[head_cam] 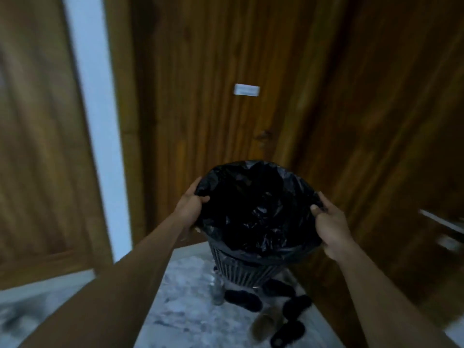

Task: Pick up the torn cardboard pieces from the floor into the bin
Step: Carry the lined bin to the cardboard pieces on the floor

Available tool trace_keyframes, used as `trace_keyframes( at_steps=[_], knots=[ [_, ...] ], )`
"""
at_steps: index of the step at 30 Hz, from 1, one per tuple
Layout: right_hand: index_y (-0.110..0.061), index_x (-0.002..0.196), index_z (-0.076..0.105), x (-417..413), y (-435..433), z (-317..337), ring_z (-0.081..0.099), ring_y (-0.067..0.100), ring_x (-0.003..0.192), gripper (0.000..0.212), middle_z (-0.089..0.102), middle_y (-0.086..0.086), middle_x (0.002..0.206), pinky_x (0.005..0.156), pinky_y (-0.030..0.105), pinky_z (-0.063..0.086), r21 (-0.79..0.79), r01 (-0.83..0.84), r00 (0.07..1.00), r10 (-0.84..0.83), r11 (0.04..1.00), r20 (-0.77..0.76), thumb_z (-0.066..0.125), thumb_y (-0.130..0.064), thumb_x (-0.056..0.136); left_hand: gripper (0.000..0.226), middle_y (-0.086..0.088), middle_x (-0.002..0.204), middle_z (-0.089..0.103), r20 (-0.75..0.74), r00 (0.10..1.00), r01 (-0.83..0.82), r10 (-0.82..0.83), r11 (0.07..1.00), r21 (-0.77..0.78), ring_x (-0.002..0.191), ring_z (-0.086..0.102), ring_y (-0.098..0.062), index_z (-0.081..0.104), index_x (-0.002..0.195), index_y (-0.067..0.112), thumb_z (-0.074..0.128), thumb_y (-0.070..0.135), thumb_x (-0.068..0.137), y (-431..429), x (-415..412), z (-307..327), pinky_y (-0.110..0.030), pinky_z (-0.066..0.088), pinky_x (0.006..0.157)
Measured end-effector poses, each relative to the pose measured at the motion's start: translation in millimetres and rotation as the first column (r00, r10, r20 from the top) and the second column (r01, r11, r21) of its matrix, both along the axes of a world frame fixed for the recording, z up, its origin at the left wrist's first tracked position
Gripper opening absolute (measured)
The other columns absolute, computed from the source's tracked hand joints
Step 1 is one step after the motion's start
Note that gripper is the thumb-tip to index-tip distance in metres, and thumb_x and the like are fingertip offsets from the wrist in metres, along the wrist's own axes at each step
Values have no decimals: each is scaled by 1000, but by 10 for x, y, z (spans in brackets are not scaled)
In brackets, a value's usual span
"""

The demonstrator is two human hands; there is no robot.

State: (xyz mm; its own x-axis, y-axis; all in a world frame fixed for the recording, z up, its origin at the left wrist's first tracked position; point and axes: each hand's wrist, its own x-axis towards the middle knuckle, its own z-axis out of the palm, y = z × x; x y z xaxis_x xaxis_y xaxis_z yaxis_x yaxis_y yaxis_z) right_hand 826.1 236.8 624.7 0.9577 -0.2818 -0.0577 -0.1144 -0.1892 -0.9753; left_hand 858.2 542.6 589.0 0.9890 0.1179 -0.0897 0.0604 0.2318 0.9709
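**Hands gripping the bin's rim**

Bin [241,268] is tilting its mouth toward the camera, long axis leaning back toward the door [213,96], base above the floor [180,297]. Left hand [192,204] and right hand [331,227] are clamping fingers closed over the liner [258,209] at opposite rim edges. Slippers [242,300] are lying beneath.

The bin [241,271] was dark with fine vertical ribbing, its liner [258,212] glossy black; the floor [183,305] was mottled grey-white marble, the door [213,84] streaky brown wood.
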Motion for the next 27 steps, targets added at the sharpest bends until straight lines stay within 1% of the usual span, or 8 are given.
trace_keyframes(
  at_steps=[5, 8, 13, 17, 20, 22, 25, 27],
  knots=[
    [-43, 152, 35, 420, 1716, -190, 44, 27, 139, 50, 42, -2, 155, 112, 49, 41, 2, -254, 967, 255, 967, -11, 46, -23, 107, 63, -2, 131, 66, -24, 964, -266, 265, 963, -47, 110, 66, -27, 51, 143, 33, 42, -9, 97, 1709, -404, -147, -38, 58, 83],
    [-46, 150, 36, 525, 2796, -280, 41, 29, 141, 49, 37, -2, 159, 112, 57, 40, -23, -414, 910, 414, 910, -23, 47, -27, 106, 57, -6, 124, 67, -42, 920, -391, 390, 920, -20, 106, 66, -28, 52, 143, 32, 40, -4, 100, 2648, -790, -206, -37, 59, 72],
    [-36, 155, 33, 349, 4548, -286, 38, 31, 143, 50, 34, 3, 160, 116, 52, 35, -22, -609, 793, 608, 793, -44, 42, -23, 109, 60, -9, 133, 61, -34, 837, -544, 546, 838, 46, 111, 64, -34, 46, 148, 36, 37, -2, 102, 4123, -1561, -248, -46, 60, 82],
    [-32, 156, 33, 33, 5787, -320, 39, 29, 142, 48, 38, 3, 158, 117, 48, 33, -16, -765, 643, 765, 643, -30, 39, -19, 110, 66, -8, 125, 62, -41, 703, -710, 710, 704, 0, 100, 65, -28, 47, 145, 35, 36, -10, 99, 5059, -2269, -230, -38, 57, 74],
    [-32, 155, 35, -236, 6603, -370, 40, 29, 142, 46, 40, 2, 157, 116, 56, 34, -44, -864, 503, 864, 502, -15, 39, -23, 110, 67, -7, 125, 64, -35, 602, -798, 798, 602, -12, 101, 66, -28, 51, 141, 35, 38, -13, 96, 5611, -2798, -269, -34, 59, 69],
    [-34, 156, 33, -427, 7147, -371, 40, 29, 143, 48, 38, 0, 158, 115, 56, 36, -45, -896, 443, 896, 442, -16, 41, -27, 109, 66, -6, 123, 64, -33, 525, -851, 850, 525, -19, 104, 65, -29, 54, 136, 36, 39, -14, 95, 5967, -3140, -302, -36, 59, 74],
    [-33, 157, 32, -764, 7975, -379, 41, 28, 141, 49, 38, -1, 158, 115, 52, 38, -68, -919, 391, 920, 388, -34, 41, -25, 109, 71, -7, 136, 61, -44, 445, -896, 895, 445, -10, 116, 63, -33, 46, 149, 32, 39, -14, 95, 6527, -3641, -423, -45, 59, 87],
    [-33, 157, 31, -928, 8394, -417, 41, 28, 141, 50, 37, 0, 158, 115, 51, 38, -83, -927, 369, 929, 365, -38, 42, -25, 109, 74, -8, 140, 59, -54, 414, -910, 909, 414, -5, 117, 63, -34, 43, 152, 33, 38, -14, 95, 6812, -3890, -499, -46, 60, 86]
  ],
)
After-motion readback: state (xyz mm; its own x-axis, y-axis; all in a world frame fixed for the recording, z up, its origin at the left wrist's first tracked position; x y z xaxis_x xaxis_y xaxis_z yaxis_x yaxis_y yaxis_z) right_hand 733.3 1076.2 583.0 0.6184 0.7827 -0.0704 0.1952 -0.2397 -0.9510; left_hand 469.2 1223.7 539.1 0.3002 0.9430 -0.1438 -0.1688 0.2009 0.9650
